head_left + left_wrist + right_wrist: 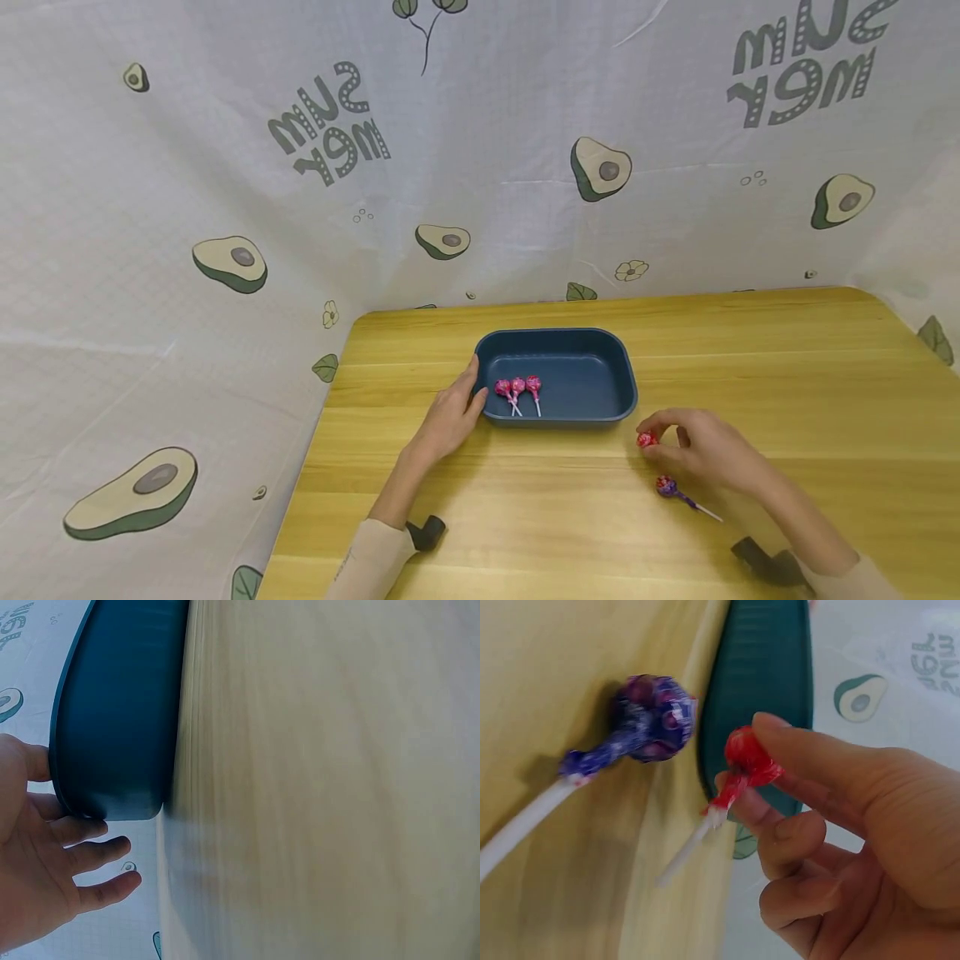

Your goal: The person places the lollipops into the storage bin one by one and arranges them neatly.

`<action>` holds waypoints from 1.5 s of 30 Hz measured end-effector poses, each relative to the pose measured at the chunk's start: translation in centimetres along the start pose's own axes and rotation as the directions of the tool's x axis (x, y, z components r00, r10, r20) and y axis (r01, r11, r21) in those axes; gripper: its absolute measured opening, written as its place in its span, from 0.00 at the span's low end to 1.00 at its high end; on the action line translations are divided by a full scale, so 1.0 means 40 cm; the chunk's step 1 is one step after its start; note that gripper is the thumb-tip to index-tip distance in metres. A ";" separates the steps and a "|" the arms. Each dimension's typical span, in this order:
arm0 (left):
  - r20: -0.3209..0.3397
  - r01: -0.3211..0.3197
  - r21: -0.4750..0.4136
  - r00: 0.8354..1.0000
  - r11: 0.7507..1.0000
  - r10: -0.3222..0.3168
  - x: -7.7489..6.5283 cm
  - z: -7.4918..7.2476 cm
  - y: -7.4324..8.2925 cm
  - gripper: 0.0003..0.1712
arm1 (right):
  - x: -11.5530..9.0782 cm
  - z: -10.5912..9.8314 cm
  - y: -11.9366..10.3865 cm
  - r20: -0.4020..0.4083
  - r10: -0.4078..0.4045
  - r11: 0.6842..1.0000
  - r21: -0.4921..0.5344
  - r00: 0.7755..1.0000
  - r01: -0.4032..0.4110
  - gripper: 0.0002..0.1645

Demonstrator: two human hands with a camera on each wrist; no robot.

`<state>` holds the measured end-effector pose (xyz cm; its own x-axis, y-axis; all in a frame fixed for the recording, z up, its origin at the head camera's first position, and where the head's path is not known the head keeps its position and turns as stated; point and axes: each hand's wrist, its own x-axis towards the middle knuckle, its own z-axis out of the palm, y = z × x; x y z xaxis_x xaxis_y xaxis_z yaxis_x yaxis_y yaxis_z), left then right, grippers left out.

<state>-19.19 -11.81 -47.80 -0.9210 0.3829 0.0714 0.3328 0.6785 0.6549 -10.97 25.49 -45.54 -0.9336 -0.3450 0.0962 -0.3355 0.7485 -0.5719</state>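
Note:
A dark blue rectangular tray [588, 392] stands on the table, with several pink-wrapped lollipops [533, 384] lying in its left part. At the tray's left end, my left hand [448, 415] touches the outer wall with its fingers extended; in the left wrist view the hand [37, 855] meets the tray's corner [120, 712]. Just off the tray's front right corner, my right hand [705, 446] pinches a red-wrapped lollipop [746, 757] by its head between thumb and finger, its white stick sticking out. A purple-wrapped lollipop [656, 716] lies on the table near that hand.
The wooden table [525, 525] reaches a back edge against a white cloth [510, 108] printed with avocados and lettering. The same cloth hangs along the left side. Dark wrist-camera mounts [427, 533] sit at both wrists.

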 end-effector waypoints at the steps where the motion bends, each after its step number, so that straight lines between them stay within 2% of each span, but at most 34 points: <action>1: 0.001 0.003 0.000 1.000 1.000 -0.003 0.000 0.000 0.000 0.38 | 0.004 -0.003 -0.004 -0.003 -0.004 1.000 0.027 1.000 0.004 0.07; 5: 0.007 0.011 -0.002 1.000 1.000 -0.011 -0.001 -0.003 0.000 0.38 | 0.024 -0.012 -0.025 -0.002 0.006 0.991 0.131 1.000 -0.006 0.05; 11: 0.006 0.012 0.000 1.000 1.000 -0.012 -0.003 -0.007 -0.002 0.38 | 0.071 -0.020 -0.070 0.079 0.121 0.954 0.267 0.989 -0.138 0.11; 15: 0.000 0.010 0.005 1.000 1.000 -0.010 -0.004 -0.007 -0.006 0.37 | 0.121 -0.017 -0.095 0.093 0.140 0.939 0.303 0.986 -0.162 0.14; 23: -0.006 0.005 0.003 1.000 1.000 -0.005 -0.004 -0.004 -0.010 0.38 | 0.248 0.009 -0.122 0.018 0.153 0.966 0.207 0.988 -0.153 0.14; 27: -0.008 0.000 0.010 1.000 1.000 0.000 -0.003 -0.003 -0.010 0.37 | 0.311 0.027 -0.134 0.012 0.123 0.984 0.127 0.992 -0.124 0.13; 31: -0.010 -0.006 0.013 1.000 1.000 0.006 -0.002 -0.001 -0.012 0.37 | 0.361 0.049 -0.142 0.040 0.103 0.994 0.025 0.994 -0.104 0.12; 37: -0.013 -0.020 0.018 1.000 1.000 0.020 0.001 0.001 -0.014 0.37 | 0.403 0.077 -0.153 0.119 0.182 0.976 -0.141 0.976 -0.164 0.13; 45: -0.020 -0.036 0.021 0.999 0.999 0.036 0.005 -0.002 -0.012 0.37 | 0.426 0.098 -0.153 0.191 0.254 0.956 -0.199 0.948 -0.216 0.11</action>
<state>-19.55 -12.12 -48.03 -0.9123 0.3944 0.1102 0.3696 0.6772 0.6362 -24.32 12.82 -43.60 -0.9464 -0.2456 -0.2098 -0.1444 0.9028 -0.4051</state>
